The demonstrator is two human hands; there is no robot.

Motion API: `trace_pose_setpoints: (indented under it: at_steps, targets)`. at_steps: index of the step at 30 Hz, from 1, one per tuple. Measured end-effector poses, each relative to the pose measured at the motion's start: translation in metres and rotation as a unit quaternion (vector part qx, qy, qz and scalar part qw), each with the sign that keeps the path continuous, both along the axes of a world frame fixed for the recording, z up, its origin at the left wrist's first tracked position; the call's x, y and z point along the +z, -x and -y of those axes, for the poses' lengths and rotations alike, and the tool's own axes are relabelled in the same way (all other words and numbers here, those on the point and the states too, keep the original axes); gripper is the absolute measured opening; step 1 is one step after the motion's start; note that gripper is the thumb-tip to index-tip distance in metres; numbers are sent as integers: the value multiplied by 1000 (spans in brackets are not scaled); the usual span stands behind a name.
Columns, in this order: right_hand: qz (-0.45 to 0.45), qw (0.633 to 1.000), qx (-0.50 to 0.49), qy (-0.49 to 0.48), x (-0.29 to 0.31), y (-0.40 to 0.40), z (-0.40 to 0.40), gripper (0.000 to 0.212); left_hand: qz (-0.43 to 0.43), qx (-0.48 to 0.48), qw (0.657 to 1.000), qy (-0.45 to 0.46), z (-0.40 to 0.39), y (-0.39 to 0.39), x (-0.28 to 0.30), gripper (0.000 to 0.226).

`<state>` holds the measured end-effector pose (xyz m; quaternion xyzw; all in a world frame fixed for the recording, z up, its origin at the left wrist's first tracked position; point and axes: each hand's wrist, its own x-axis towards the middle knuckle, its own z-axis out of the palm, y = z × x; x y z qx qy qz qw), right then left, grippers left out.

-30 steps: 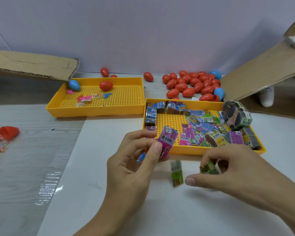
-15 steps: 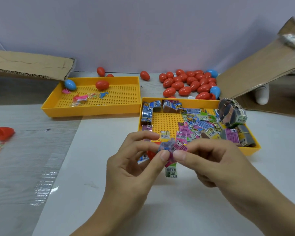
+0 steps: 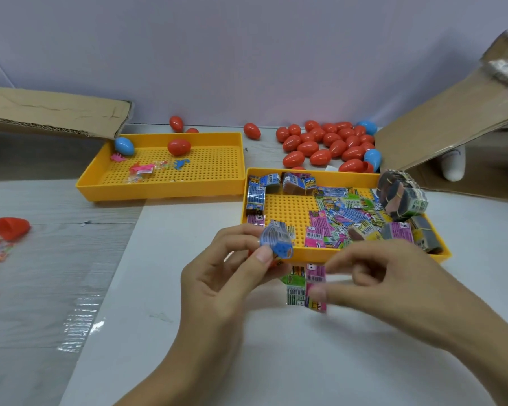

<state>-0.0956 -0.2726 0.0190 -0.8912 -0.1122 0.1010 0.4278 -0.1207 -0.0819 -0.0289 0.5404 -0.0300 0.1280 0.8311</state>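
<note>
Two pinch grips in play. Left hand (image 3: 217,282): thumb and forefinger closed on a blue leaflet (image 3: 276,240). The paper is bowed and held up off the table, right at the front-left corner of the near tray (image 3: 244,197). Its other fingers are loosely curled behind.

Right hand (image 3: 393,282): thumb and forefinger nipped on a pink leaflet (image 3: 316,278), thumb low on it, forefinger at its top edge. There's motion blur here, so contact reads as likely, not certain. Pink sits low over the white sheet (image 3: 276,361), edge to edge with a green leaflet (image 3: 295,288) lying flat just in front of the tray.

My read: mid-sort, leaflets coming out of the tray and handled one by one. Pink is either going down beside green or coming up from there, can't tell which. The next move needs the right hand to deal with pink without dragging green. Then fingers free for blue, which wants flattening before it stacks.

Pose: both forearms enter from the bottom edge, wrists converging, palms turned toward each other, hands near but apart.

Further out:
- loose leaflets (image 3: 343,215) heaped in the tray's right half
- banded bundles (image 3: 399,194) at its right rim
- far tray (image 3: 165,194) holding small toys (image 3: 141,168)
- red eggs (image 3: 329,145) piled behind
</note>
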Motion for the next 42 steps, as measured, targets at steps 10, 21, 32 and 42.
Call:
trace_pose_setpoints:
  at_steps: [10,21,32,42]
  targets:
    - [-63,959,-13,-277,-1,14,-25,33,119,-4,978,-170,6,9,-1,6]
    - [32,978,-49,-201,0,16,-25,8,126,76,956,-253,6,7,-5,4]
    - [-256,873,-111,-399,1,5,-20,9,147,111,940,-288,4,7,-5,27]
    - [-265,863,-94,-420,-2,8,-26,10,158,75,937,-302,6,10,-4,24]
